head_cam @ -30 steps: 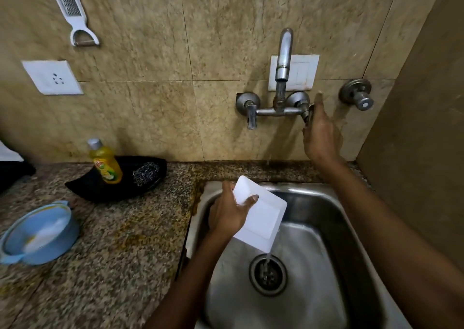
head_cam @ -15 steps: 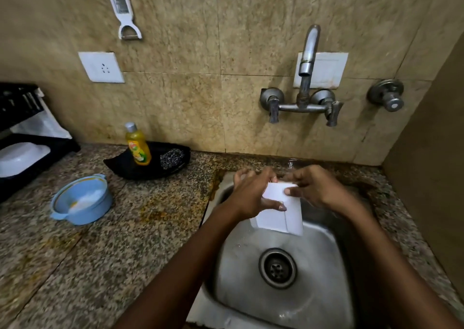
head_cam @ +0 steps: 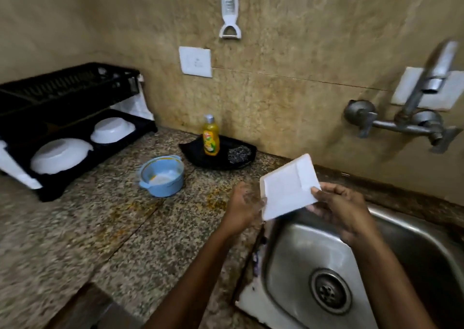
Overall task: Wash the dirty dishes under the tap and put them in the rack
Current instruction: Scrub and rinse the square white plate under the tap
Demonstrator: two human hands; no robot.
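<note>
Blue pot (head_cam: 161, 176) with residue on the counter (head_cam: 75, 228), between rack (head_cam: 62, 117) and sink (head_cam: 313, 266). Soap bottle (head_cam: 211, 136) on black tray (head_cam: 218, 152), far side. Two white bowls (head_cam: 61, 155) in rack's lower tier. Tap (head_cam: 426, 97) blurred, cut off right. White square plate (head_cam: 288, 186) held tilted over sink's left rim: right hand (head_cam: 341, 208) fingers clamped on its right edge, left hand (head_cam: 244, 203) against left edge, finger closure unclear.

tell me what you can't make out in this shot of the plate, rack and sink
Head view only:
- left hand fingers: behind the square white plate, so its grip is unclear.
- tap: motion-blurred, its spout tip cut by the right edge.
- dish rack upper tier: dark and blurred, contents unreadable.
- sink: right side cut by the frame and covered by the right hand and its forearm.
- soap bottle label: too small.
</note>
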